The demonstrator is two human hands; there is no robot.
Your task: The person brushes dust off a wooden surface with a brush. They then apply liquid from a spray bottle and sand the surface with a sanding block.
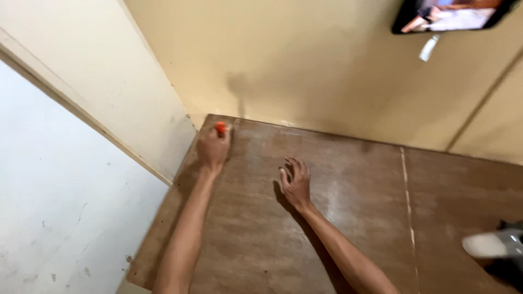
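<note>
My left hand (212,148) reaches to the far left corner of a brown wooden tabletop (348,218) and is shut on a small orange object (220,128), whose top shows above my fingers. What the object is cannot be told. My right hand (296,182) rests on the tabletop a little to the right and nearer to me, fingers spread and slightly curled, holding nothing.
A yellow wall (305,65) runs along the table's far edge. A white wall and door frame (98,109) stand close on the left. A screen (449,15) hangs at the upper right. A grey and white object (493,245) lies at the table's right edge.
</note>
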